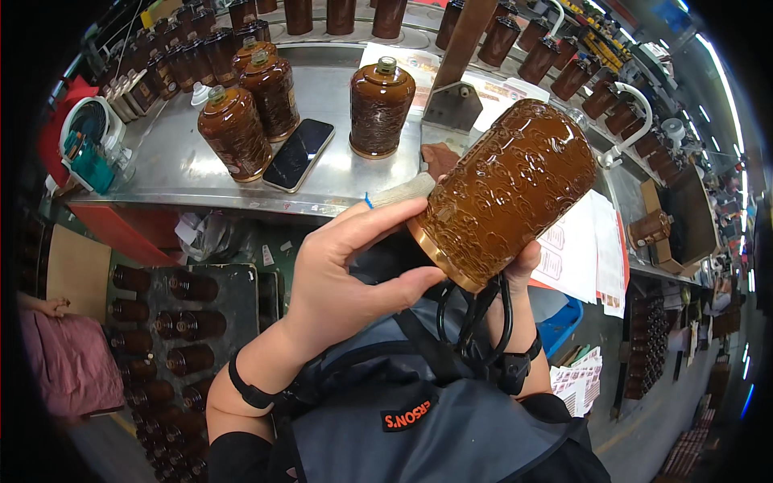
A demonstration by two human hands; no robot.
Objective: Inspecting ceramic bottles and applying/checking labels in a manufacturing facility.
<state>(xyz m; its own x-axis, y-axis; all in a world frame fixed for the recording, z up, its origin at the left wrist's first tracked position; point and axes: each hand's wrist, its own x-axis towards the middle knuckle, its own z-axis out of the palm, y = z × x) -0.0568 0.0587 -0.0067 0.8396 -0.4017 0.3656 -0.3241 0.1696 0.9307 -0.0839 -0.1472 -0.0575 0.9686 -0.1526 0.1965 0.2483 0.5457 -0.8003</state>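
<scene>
A large brown glossy bottle (511, 189) with a raised swirling pattern and a gold band at its base is tilted in front of me, base toward me and lower left. My left hand (330, 262) pinches that gold base between thumb and fingers; one of its fingers wears a pale fabric sleeve with a blue thread. Behind the bottle, my right hand (523, 262) supports its other side, mostly hidden, with a fingertip and the wrist showing. The bottle's far end, toward the upper right, hides any neck it has.
On the metal bench (193, 173) stand a single brown bottle (382, 109), another brown bottle (233, 133) in a small group, and a black phone (299, 154). A rusty upright post (463, 48) rises from the bench. Printed sheets (580, 249) lie at right. Several bottles fill a low pallet (233, 282).
</scene>
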